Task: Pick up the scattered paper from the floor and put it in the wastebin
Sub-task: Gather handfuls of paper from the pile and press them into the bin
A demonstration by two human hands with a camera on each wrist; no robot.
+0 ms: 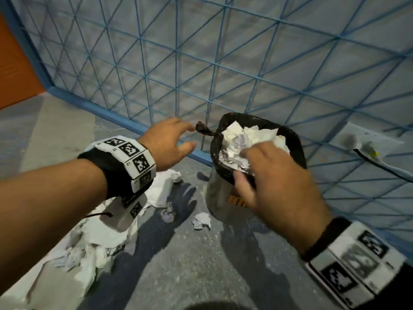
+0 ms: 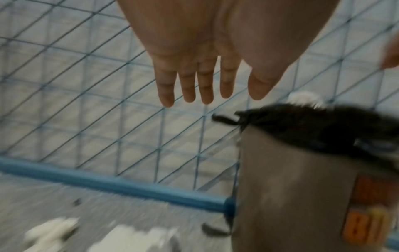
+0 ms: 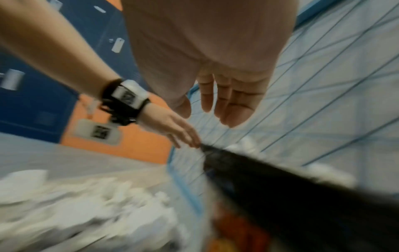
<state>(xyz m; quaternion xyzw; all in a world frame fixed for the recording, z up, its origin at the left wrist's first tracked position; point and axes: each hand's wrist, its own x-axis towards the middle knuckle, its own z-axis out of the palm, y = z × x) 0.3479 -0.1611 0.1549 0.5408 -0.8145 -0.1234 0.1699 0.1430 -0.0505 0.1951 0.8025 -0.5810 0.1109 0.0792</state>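
Observation:
A grey wastebin (image 1: 220, 198) with a black liner (image 1: 295, 139) stands on the floor by a blue mesh panel, heaped with crumpled white paper (image 1: 243, 139). My right hand (image 1: 270, 175) hovers over its near rim, fingers straight and empty in the right wrist view (image 3: 218, 109). My left hand (image 1: 172, 144) is open just left of the liner's knot (image 1: 202, 128), holding nothing; its fingers (image 2: 187, 88) are spread. Scattered paper (image 1: 89, 249) lies on the floor at lower left, with small balls (image 1: 202, 221) near the bin's base.
The blue wire mesh panel (image 1: 223, 63) with its blue bottom rail (image 1: 107, 111) stands right behind the bin. An orange wall (image 1: 15, 70) is at far left. A black cable (image 1: 380, 164) runs behind the mesh at right. Grey floor (image 1: 190, 265) lies in front.

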